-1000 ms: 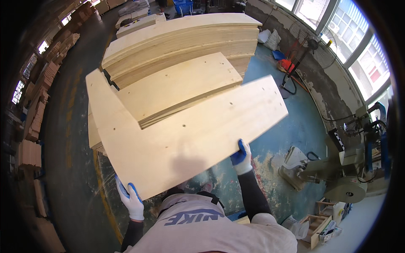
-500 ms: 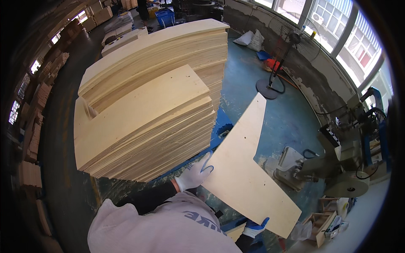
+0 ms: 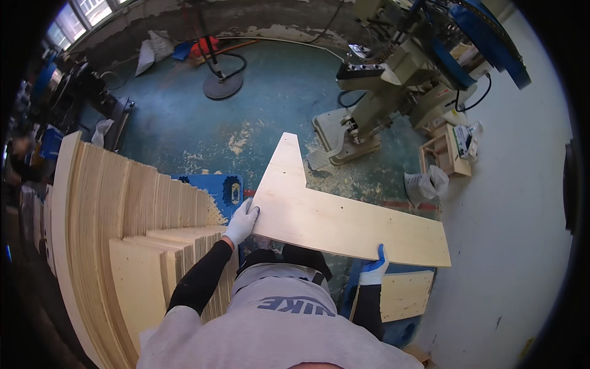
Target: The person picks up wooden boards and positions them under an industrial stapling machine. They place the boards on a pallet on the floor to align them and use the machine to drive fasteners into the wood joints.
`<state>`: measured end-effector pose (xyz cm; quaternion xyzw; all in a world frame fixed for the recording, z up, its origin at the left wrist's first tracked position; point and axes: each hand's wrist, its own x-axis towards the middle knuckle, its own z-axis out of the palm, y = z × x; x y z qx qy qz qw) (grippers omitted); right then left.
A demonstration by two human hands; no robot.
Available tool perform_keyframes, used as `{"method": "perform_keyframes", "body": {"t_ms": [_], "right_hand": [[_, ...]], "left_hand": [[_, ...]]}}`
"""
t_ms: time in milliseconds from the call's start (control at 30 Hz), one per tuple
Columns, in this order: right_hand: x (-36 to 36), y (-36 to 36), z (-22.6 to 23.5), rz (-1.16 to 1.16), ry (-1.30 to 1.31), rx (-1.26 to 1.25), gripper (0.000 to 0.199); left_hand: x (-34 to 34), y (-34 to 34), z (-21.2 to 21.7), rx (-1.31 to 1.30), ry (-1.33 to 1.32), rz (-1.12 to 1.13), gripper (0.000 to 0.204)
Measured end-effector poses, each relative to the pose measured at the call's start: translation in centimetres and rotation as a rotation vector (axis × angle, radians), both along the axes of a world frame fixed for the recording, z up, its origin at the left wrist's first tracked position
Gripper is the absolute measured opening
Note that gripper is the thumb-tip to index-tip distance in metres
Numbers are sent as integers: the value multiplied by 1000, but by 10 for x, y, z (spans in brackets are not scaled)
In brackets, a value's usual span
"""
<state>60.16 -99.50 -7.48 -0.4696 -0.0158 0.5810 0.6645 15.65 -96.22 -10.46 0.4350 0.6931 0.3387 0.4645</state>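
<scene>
- Worn floor [image 3: 166, 129] is spreading beyond the wooden panel [image 3: 332, 222].
- Left hand [image 3: 241, 222] and right hand [image 3: 375, 269] are reaching forward, grasping its edges.
- It is partly hiding the right hand.

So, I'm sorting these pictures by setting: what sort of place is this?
Most likely a woodworking workshop or factory: a tall stack of pale, flat wooden panels stands at the left, a floor-standing grey-green metal machine is farther off, and a flat, pale, roughly L-shaped wooden panel is held in front.
</scene>
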Motion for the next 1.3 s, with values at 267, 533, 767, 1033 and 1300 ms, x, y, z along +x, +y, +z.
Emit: {"method": "perform_keyframes", "body": {"t_ms": [267, 533, 767, 1033, 1300], "right_hand": [[-8, 95, -33, -329, -46, -253, 45], [6, 229, 62, -370, -152, 97, 38], [-18, 243, 61, -378, -223, -76, 45], [-135, 195, 68, -476, -139, 32, 47], [-225, 185, 55, -510, -371, 81, 41]], "left_hand": [[-8, 185, -38, -430, -45, -358, 39], [46, 357, 68, 190, -199, -373, 43], [7, 391, 45, -333, -295, -473, 35], [-78, 419, 48, -304, -214, -616, 51], [-109, 498, 64, 106, -67, -394, 67]]}}
